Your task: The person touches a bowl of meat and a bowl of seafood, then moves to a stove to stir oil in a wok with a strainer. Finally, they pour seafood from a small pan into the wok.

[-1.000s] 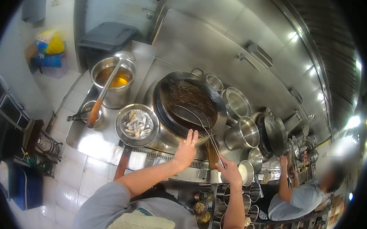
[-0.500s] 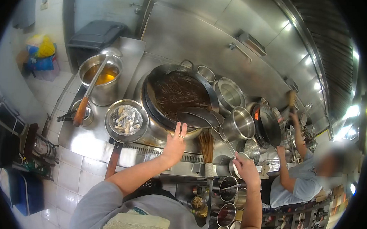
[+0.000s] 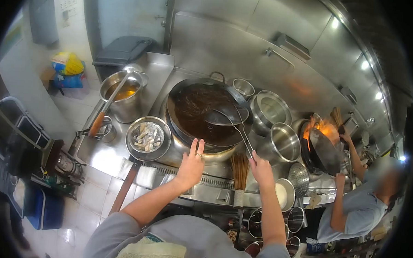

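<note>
The right fingers (image 3: 255,164) pinch the wire handle of one strainer (image 3: 220,117), which dips into the wok (image 3: 201,101) beyond them. The left fingers (image 3: 196,151), two raised and slightly apart, point toward the wok's near rim, holding nothing. One bamboo brush (image 3: 239,176) lies between both hands, near the tabletop's (image 3: 204,192) front edge.

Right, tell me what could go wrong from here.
The bare left hand is up close to the near side of the wok; if the dark liquid is hot, a splash could burn it. The strainer in the right hand might drip or splash if moved abruptly. Flames rise around the co-worker's pan to the right, so reaching that way could be risky.
</note>
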The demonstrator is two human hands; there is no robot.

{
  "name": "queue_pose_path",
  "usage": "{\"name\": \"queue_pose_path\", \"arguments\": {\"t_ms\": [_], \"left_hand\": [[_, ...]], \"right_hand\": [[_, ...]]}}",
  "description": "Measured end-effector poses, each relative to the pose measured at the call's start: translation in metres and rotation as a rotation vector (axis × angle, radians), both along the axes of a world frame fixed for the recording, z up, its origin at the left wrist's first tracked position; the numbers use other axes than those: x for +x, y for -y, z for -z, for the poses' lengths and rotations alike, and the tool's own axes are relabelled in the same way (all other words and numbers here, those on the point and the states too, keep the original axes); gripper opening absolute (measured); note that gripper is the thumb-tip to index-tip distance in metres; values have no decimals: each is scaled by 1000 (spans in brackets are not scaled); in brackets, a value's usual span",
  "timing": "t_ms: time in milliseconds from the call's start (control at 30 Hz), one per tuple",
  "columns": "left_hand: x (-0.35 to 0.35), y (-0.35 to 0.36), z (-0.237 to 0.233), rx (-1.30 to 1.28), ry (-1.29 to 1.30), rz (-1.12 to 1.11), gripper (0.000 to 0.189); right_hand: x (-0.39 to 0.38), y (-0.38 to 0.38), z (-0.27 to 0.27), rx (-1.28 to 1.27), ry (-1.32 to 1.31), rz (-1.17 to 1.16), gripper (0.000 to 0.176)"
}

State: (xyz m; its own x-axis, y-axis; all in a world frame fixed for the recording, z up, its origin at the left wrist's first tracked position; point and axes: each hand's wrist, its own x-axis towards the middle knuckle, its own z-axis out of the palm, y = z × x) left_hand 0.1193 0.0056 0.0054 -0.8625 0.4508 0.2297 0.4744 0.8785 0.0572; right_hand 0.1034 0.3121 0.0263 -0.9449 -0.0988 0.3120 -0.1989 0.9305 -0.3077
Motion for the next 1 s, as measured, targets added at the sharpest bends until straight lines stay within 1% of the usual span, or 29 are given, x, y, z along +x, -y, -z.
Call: {"name": "queue_pose_path", "arguments": {"t_ms": [67,233,333,367,467,533,600,667,767,867,967,1000], "left_hand": [[1,-5,0,5,-3,-38,25],[2,-16,3,-2,17,-120,29],[4,-11,-6,154,38,-53,18],[6,-3,-11,230,28,0,22],[31,21,-45,582,246,274,25],[47,47,-66,650,1010,336,36],[68,77,-70,904,1443,741,50],[84,99,-77,989,1568,969,62],[99,131,-78,1069,1598,856,66],[94,147,-75,1018,1545,890,70],[83,143,-88,930,1436,903,75],[79,143,-87,949,1442,930,75]], "right_hand": [[-17,5,8,-37,-52,-25,35],[-56,13,37,-146,-23,-27,36],[-66,25,40,-234,-23,-42,36],[-67,29,38,-263,-23,-44,36],[-62,36,34,-284,-1,-23,36],[-53,39,29,-283,64,1,36],[-47,38,24,-284,82,-9,37],[-34,37,26,-300,69,-39,37],[-12,37,19,-289,117,-54,38],[16,44,-4,-288,184,-55,38],[38,48,-26,-284,249,-8,40],[44,47,-32,-279,264,-12,40]]}}
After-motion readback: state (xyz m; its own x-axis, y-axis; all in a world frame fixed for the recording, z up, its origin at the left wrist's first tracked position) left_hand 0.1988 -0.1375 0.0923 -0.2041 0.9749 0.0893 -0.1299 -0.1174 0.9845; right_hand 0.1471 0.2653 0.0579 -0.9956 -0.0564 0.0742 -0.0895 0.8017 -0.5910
